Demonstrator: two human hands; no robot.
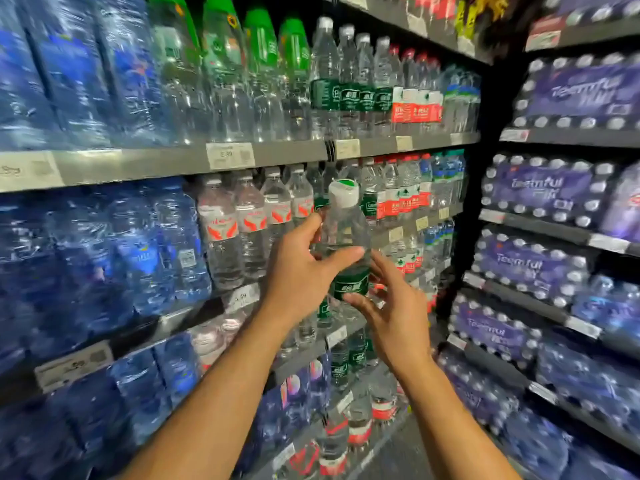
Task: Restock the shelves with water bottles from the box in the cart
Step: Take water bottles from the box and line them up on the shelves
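Observation:
A clear water bottle (346, 233) with a white cap and a dark green label is held upright in front of the second shelf. My left hand (298, 271) grips its body from the left, thumb across the front. My right hand (394, 306) is open just right of the bottle, fingers spread close to the green label; whether it touches is unclear. Behind the bottle stand rows of similar green-label bottles (367, 195) and red-label bottles (394, 195). The box and the cart are out of view.
The shelf edge (166, 164) above carries price tags. Larger green-label bottles (346, 81) stand on the upper shelf. Blue shrink-wrapped packs (104, 258) fill the left side. Purple multipacks (540, 188) stack on the right-hand rack. The grey floor (401, 452) shows low in the middle.

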